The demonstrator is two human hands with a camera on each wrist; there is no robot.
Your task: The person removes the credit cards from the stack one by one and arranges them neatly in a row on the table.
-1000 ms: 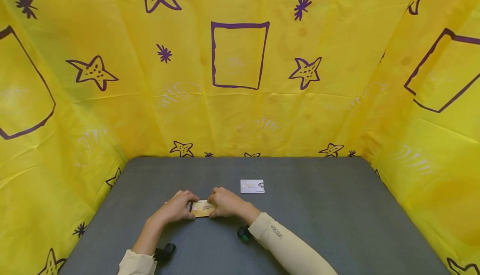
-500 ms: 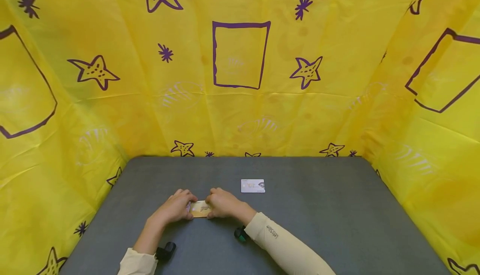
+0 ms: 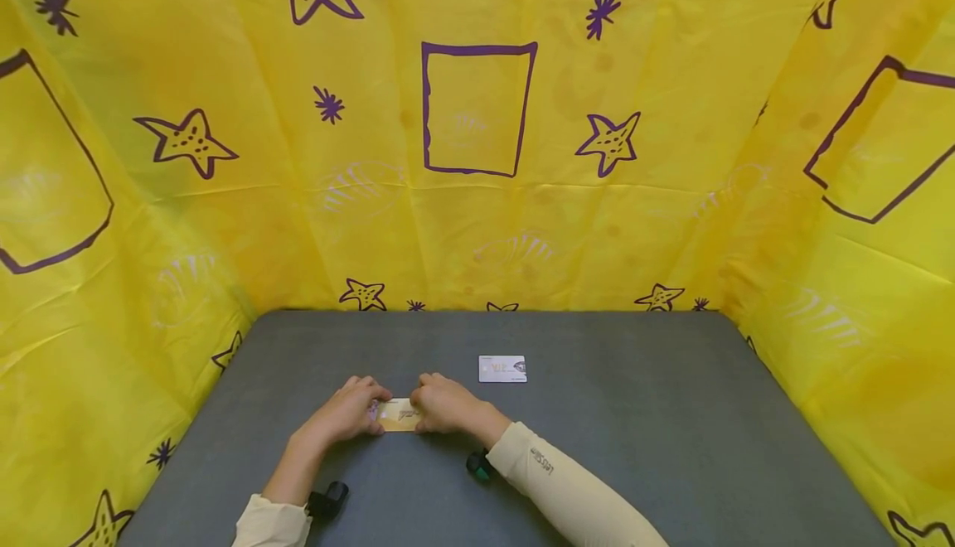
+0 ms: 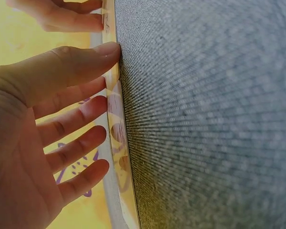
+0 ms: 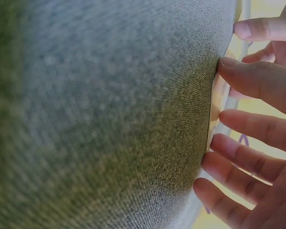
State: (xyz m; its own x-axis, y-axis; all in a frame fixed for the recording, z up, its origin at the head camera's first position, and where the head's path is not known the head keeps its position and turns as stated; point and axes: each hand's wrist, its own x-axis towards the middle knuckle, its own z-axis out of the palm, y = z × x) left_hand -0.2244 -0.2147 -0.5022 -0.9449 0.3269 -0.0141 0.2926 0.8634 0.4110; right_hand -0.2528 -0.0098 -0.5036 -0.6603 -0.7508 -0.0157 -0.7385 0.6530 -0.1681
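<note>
A cream-and-gold card (image 3: 398, 415) lies low over the table between both hands. At its left end my left hand (image 3: 346, 411) pinches it, thumb on the near long edge and index finger on the far one. My right hand (image 3: 448, 405) pinches the right end the same way. A purple-patterned card (image 3: 373, 408) shows under the left hand, right at the gold card's left edge and mostly hidden. In the left wrist view, the glossy edge strip of this second card (image 4: 119, 143) runs below the thumb, and the other left fingers hang beside it.
A white card with gold lettering (image 3: 502, 369) lies farther back, right of the hands. The grey cloth-covered table (image 3: 634, 414) is enclosed at the back and sides by yellow printed fabric (image 3: 477, 232). Black wrist cameras (image 3: 328, 500) hang under both wrists.
The gold card has shifted slightly left with my right hand. A dark strip beside its left end is now covered. The white card stays in place.
</note>
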